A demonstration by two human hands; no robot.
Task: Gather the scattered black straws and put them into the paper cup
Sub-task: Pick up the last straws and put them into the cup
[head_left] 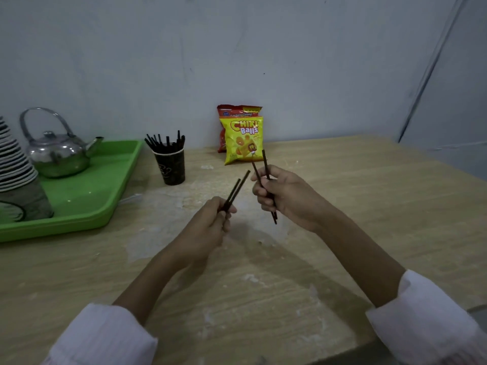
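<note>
Snack bags (243, 139) stand behind both straw-holding hands (283, 197).

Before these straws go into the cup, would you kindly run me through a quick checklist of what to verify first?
1. Left hand grips its two straws firmly: ok.
2. Right hand grips its two straws firmly: ok.
3. Paper cup stands upright on the table: ok.
4. Room left among the straws in the cup: cannot tell.
5. Path from the hands to the cup unobstructed: ok.
6. No loose straws visible on the table: ok.
</note>
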